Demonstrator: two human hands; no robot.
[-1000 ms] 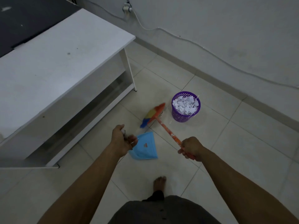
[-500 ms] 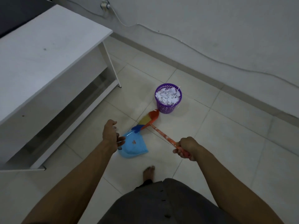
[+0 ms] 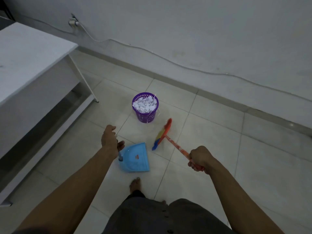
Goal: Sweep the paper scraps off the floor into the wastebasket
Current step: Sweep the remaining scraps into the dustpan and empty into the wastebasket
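A purple wastebasket (image 3: 145, 116) stands on the tiled floor, filled to the rim with white paper scraps (image 3: 145, 105). My left hand (image 3: 110, 141) grips the upright handle of a blue dustpan (image 3: 135, 157) that lies on the floor in front of the basket. My right hand (image 3: 200, 160) grips the orange handle of a small broom (image 3: 163, 135), whose multicoloured head is to the right of the dustpan and below right of the basket. I see no loose scraps on the floor.
A white desk (image 3: 30, 59) with a lower shelf fills the left side. The wall (image 3: 202, 31) with a cable and a skirting runs behind the basket. My bare foot (image 3: 135, 184) is just behind the dustpan.
The broom head has swung from the dustpan's mouth out to the right. The view has shifted left, so the basket and desk sit further right in frame.
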